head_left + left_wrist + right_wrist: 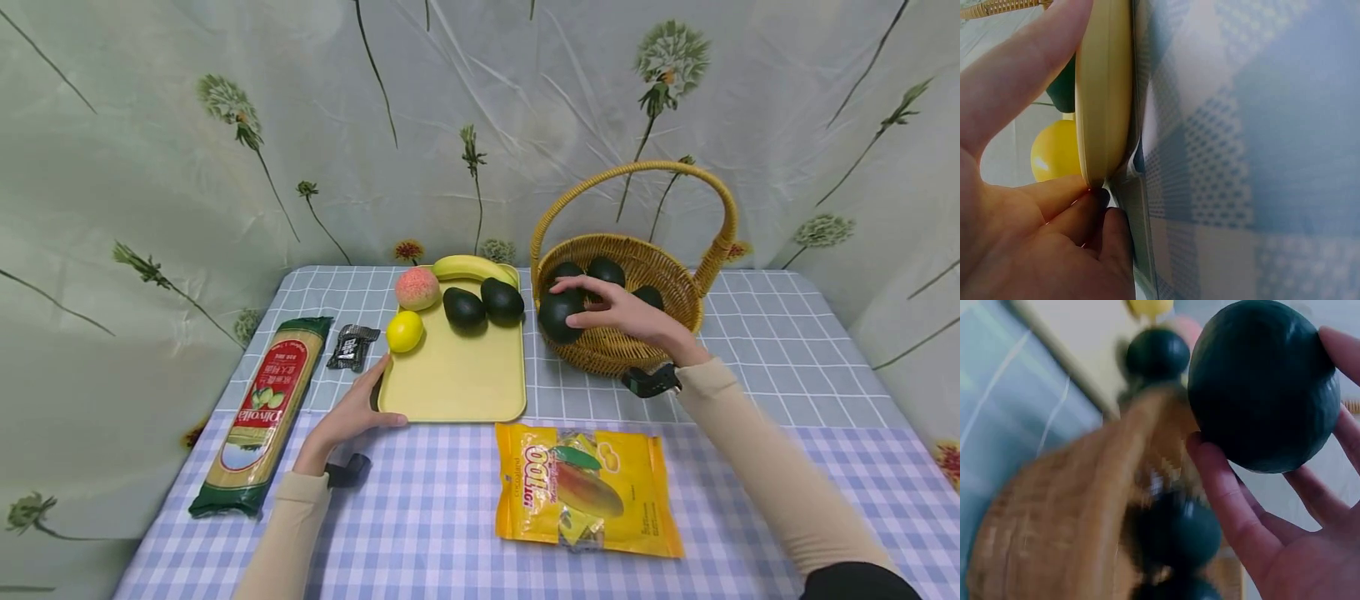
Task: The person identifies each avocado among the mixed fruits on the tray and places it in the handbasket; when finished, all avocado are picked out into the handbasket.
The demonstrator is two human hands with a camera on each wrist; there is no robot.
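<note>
My right hand (626, 315) grips a dark green avocado (1263, 387) between thumb and fingers, over the left rim of the wicker basket (678, 304). More avocados (606, 270) lie inside the basket. At the near left corner of the yellow tray (465, 383), my left hand (356, 421) holds the edge, thumb along the front side and fingers at the left side. The tray carries a lemon (405, 332), a peach (417, 288), a banana (472, 267) and two avocados (464, 308) side by side. In the left wrist view, fingertips meet the tray's rim beside the lemon (1055, 152).
A yellow mango candy bag (588, 492) lies in front of the tray and basket. To the left are a pack of spaghetti (262, 417) and a small black wrapped packet (352, 347). The basket's tall handle (637, 167) arches above it. A floral curtain hangs behind.
</note>
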